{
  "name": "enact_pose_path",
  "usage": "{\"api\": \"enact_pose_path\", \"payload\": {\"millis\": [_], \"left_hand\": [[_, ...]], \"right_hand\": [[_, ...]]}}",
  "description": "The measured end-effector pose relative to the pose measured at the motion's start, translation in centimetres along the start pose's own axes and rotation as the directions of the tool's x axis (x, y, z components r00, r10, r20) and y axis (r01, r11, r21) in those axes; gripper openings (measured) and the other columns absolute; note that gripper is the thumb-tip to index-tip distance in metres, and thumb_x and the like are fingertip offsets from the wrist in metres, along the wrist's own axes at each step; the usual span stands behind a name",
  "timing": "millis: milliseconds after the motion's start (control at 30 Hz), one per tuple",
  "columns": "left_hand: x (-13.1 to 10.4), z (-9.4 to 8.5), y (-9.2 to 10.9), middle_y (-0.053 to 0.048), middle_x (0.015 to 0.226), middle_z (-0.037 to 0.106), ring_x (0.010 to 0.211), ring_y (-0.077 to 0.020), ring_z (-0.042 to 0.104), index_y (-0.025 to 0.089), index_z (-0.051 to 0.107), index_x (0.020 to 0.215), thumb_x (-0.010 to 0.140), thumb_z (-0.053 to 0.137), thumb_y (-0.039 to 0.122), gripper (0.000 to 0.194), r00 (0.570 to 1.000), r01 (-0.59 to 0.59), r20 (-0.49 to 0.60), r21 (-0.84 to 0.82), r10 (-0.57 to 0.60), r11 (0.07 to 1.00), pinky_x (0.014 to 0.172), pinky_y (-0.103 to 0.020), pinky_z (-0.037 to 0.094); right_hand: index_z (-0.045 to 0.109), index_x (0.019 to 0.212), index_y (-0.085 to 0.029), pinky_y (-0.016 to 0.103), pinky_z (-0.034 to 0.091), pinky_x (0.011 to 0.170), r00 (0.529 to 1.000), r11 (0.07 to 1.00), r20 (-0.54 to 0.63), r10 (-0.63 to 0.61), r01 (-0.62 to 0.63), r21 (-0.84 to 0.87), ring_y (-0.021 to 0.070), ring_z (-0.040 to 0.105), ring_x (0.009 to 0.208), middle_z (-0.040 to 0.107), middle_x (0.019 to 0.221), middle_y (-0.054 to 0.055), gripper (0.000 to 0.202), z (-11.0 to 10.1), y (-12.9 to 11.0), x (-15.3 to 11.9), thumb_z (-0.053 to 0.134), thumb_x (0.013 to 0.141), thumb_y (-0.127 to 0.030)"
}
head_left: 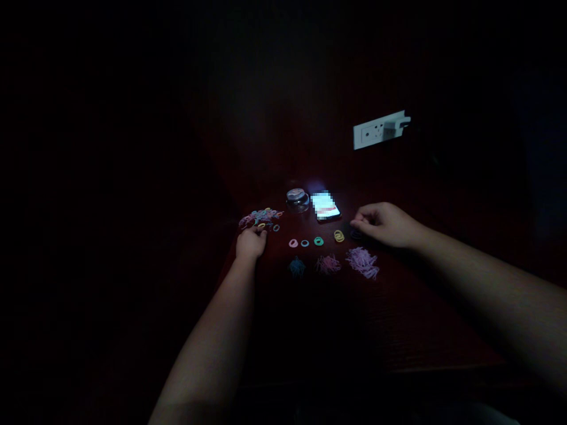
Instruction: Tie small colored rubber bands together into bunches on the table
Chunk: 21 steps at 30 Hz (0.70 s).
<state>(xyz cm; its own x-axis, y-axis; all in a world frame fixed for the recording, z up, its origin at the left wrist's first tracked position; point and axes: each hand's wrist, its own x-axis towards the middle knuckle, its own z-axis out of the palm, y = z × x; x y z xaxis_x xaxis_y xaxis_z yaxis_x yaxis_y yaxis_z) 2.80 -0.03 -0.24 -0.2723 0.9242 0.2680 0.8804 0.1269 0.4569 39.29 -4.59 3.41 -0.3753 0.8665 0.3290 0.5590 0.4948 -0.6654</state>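
My left hand point(251, 243) is at the near edge of a mixed heap of small coloured elastic bands point(261, 216). Its fingers are bent together, and whatever may be in them is hidden. To the right, my right hand point(384, 224) has thumb and fingers pinched over a few dark purple bands point(355, 234); I cannot make out anything in the pinch. Between the hands lie a pink band group point(293, 242), a light blue one point(305, 243), a green one point(318, 241) and a yellow one point(339, 236).
Nearer me lie a blue heap point(297, 267), a pink heap point(328, 264) and a purple heap point(362, 262) of bands. Behind stand a round clear jar point(297, 200) and a lit phone point(325, 205). A wall socket point(376, 131) holds a plug. The surroundings are very dark.
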Motion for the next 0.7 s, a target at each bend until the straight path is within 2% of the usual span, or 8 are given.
{"api": "enact_pose_path", "payload": {"millis": [167,333,400,533,700], "left_hand": [[-0.1,0.3,0.1,-0.009,0.116,0.069,0.108,-0.0242,0.064,0.022,0.07,0.108,0.081,0.062,0.033,0.03,0.998,-0.059,0.023,0.01,0.059,0.998,0.098,-0.033,0.045],[0.3,1.1,-0.4,-0.006,0.112,0.07,0.101,-0.0142,0.066,0.018,0.058,0.119,0.082,0.057,0.016,0.037,0.991,-0.125,0.02,-0.172,0.13,0.977,0.094,-0.024,0.047],[0.4,1.3,-0.4,-0.006,0.113,0.07,0.098,-0.0119,0.066,0.017,0.055,0.122,0.082,0.055,0.012,0.04,0.988,-0.144,0.02,-0.197,0.151,0.97,0.092,-0.022,0.047],[0.2,1.2,0.1,-0.007,0.115,0.068,0.103,-0.0167,0.065,0.019,0.058,0.116,0.079,0.059,0.013,0.038,0.984,-0.171,0.015,-0.15,0.175,0.974,0.096,-0.027,0.046],[-0.6,0.5,1.2,-0.008,0.122,0.065,0.113,-0.0228,0.059,0.023,0.062,0.115,0.078,0.064,0.022,0.037,0.991,-0.125,0.052,-0.003,0.125,0.992,0.101,-0.036,0.043]], "right_hand": [[0.056,0.068,-0.018,0.027,0.034,0.05,1.0,1.0,0.013,-0.028,0.028,-0.013,0.012,0.047,0.053,0.053,0.059,-0.001,0.032,0.1,0.1,0.0,0.054,0.083,-0.047],[0.056,0.066,-0.019,0.027,0.034,0.051,0.998,0.998,-0.003,-0.058,0.058,-0.028,0.0121,0.046,0.053,0.051,0.058,-0.002,0.033,0.2,0.1,0.0,0.054,0.083,-0.047],[0.055,0.066,-0.019,0.027,0.034,0.051,0.999,0.998,-0.001,-0.053,0.053,-0.031,0.012,0.045,0.053,0.05,0.058,-0.002,0.034,0.2,0.0,0.1,0.054,0.083,-0.048],[0.055,0.067,-0.019,0.027,0.034,0.05,1.0,1.0,0.011,-0.029,0.029,-0.008,0.0118,0.045,0.053,0.051,0.058,-0.001,0.033,0.1,-0.2,0.0,0.054,0.083,-0.048],[0.054,0.066,-0.019,0.027,0.033,0.05,0.999,0.999,0.001,-0.037,0.037,0.007,0.0113,0.044,0.052,0.05,0.058,-0.001,0.034,0.1,-0.4,0.0,0.055,0.082,-0.048]]}}
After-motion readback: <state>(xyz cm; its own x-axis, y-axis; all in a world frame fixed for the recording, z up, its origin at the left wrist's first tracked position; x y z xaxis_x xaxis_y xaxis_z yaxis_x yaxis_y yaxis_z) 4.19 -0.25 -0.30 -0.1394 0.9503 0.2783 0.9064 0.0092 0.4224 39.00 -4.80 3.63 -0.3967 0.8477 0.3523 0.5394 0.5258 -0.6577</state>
